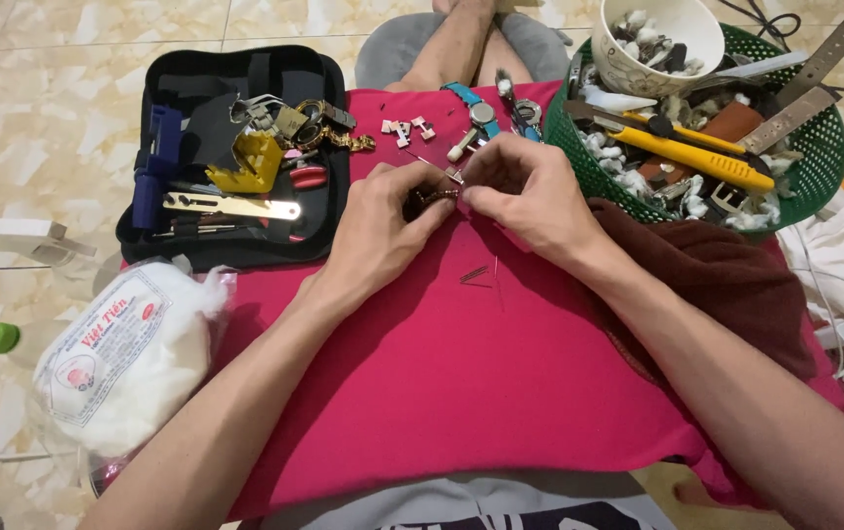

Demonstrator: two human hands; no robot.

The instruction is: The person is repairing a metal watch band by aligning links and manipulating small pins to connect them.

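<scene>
Pink cloth (pixel 500 393) covered the lap — left hand (pixel 382 221) and right hand (pixel 530 191) pinched a small metal watch link (pixel 438 196) together, steadying it.

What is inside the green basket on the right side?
The green basket holds a white bowl, a yellow utility knife, straps and small pale pieces. Whatever lies beneath these is covered.

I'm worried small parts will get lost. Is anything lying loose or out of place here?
Yes. A few loose watch links lie scattered on the red cloth, and thin pins lie below the left hand and right hand, outside any tray.
</scene>
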